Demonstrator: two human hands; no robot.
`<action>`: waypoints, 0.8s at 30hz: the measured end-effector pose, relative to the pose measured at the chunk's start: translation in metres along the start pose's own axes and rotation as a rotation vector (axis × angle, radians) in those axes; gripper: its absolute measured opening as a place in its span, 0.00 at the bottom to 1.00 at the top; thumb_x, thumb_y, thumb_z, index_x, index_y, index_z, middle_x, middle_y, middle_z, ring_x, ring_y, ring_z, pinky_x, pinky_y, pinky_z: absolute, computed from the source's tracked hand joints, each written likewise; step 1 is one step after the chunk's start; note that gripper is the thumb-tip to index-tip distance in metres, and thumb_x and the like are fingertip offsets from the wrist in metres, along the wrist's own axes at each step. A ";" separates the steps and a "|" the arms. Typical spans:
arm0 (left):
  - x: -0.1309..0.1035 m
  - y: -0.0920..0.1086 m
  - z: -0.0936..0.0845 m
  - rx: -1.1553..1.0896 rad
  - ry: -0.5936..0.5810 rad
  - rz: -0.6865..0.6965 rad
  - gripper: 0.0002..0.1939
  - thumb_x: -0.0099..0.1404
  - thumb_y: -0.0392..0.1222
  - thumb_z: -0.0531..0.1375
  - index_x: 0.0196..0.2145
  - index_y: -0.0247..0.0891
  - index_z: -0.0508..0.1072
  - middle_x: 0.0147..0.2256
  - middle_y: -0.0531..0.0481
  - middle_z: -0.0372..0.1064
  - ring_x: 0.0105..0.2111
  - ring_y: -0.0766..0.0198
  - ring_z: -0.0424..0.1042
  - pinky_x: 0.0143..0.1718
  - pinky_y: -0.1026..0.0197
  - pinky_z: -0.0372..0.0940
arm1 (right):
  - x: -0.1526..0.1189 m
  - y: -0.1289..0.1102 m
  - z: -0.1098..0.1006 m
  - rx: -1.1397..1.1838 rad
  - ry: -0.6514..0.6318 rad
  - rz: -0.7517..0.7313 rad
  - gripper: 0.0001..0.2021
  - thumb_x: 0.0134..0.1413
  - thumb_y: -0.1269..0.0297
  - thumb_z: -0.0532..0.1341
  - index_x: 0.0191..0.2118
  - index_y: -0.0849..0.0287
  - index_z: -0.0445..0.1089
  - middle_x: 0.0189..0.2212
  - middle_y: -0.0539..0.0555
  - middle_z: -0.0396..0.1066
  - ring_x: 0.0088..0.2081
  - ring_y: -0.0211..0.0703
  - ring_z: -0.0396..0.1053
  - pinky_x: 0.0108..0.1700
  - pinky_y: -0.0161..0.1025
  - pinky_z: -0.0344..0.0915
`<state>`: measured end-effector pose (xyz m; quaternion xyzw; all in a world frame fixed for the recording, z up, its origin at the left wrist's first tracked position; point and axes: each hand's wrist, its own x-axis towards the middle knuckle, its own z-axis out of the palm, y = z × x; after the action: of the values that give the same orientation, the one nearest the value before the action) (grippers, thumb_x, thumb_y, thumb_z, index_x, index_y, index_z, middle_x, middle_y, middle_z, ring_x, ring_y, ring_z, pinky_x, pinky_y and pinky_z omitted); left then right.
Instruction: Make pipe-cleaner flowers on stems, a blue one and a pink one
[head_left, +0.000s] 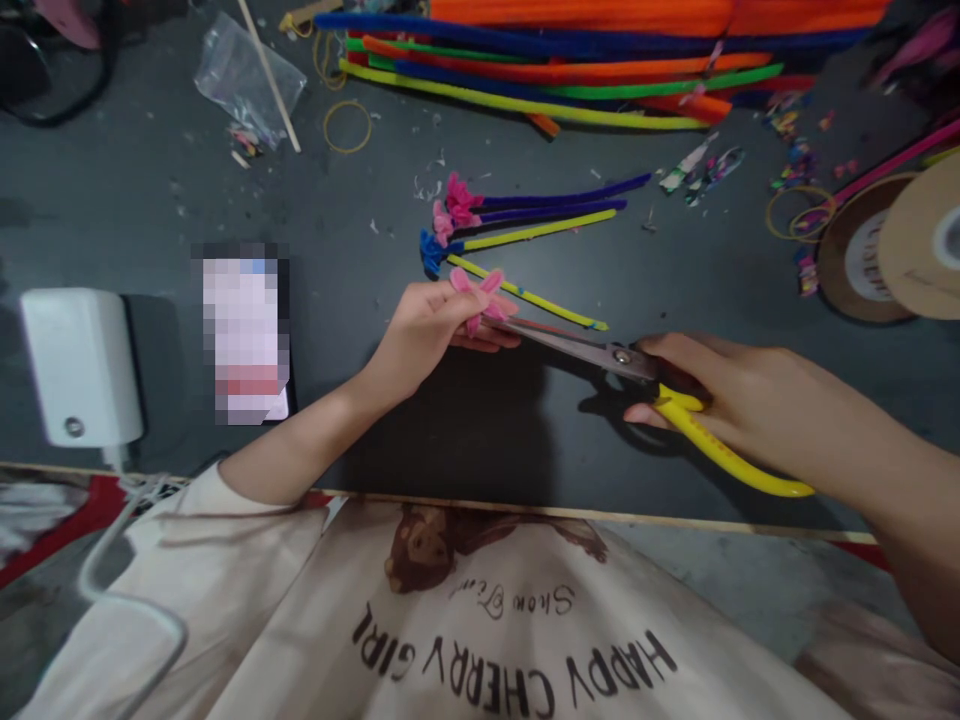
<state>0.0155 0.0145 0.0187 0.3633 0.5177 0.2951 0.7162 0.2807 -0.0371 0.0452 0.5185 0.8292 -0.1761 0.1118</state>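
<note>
Between the thumb and fingers of my left hand point(431, 325) is a pink pipe-cleaner flower point(480, 295), its looped petals spread outward. My right hand point(757, 390) grips yellow-handled scissors point(621, 357), whose blades point left and reach the flower's underside by my left fingertips. Whether the blades are closed on anything there is hard to make out. Just beyond my left hand lie finished-looking pipe-cleaner flowers: a dark pink one point(463, 200) and a light pink one point(442, 222) on purple stems, and a blue one point(432, 250) near yellow stems point(540, 231).
Bundled pipe cleaners point(562, 70) in several colours lie along the far side. Ribbon spools point(862, 250) stand at the right. A phone point(247, 340) and a white power bank point(82, 365) with a cable are at left. A plastic bag point(247, 80), stick and rubber band point(347, 127) lie far left.
</note>
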 end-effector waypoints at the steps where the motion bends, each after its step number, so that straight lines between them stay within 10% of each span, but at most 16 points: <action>1: 0.000 0.000 0.000 0.004 0.001 -0.001 0.10 0.59 0.40 0.56 0.26 0.32 0.74 0.29 0.51 0.76 0.25 0.67 0.78 0.32 0.63 0.74 | -0.001 0.000 0.001 -0.009 0.007 -0.011 0.42 0.55 0.30 0.33 0.46 0.60 0.69 0.30 0.60 0.75 0.25 0.54 0.75 0.24 0.46 0.67; 16: 0.002 -0.005 -0.004 -0.043 -0.056 0.033 0.19 0.66 0.54 0.53 0.30 0.35 0.72 0.26 0.50 0.76 0.27 0.64 0.79 0.32 0.64 0.73 | -0.010 0.006 -0.001 0.080 0.177 -0.082 0.32 0.60 0.36 0.44 0.43 0.63 0.67 0.31 0.59 0.74 0.24 0.47 0.72 0.22 0.40 0.65; 24: -0.003 -0.009 -0.006 -0.044 -0.097 0.126 0.09 0.58 0.44 0.59 0.28 0.35 0.72 0.26 0.51 0.78 0.26 0.67 0.78 0.30 0.67 0.72 | -0.007 -0.006 0.002 0.073 0.239 -0.105 0.33 0.60 0.38 0.45 0.41 0.66 0.69 0.28 0.60 0.74 0.19 0.42 0.67 0.20 0.39 0.62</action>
<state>0.0091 0.0086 0.0119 0.3934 0.4518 0.3327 0.7283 0.2780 -0.0460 0.0472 0.4954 0.8557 -0.1488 -0.0158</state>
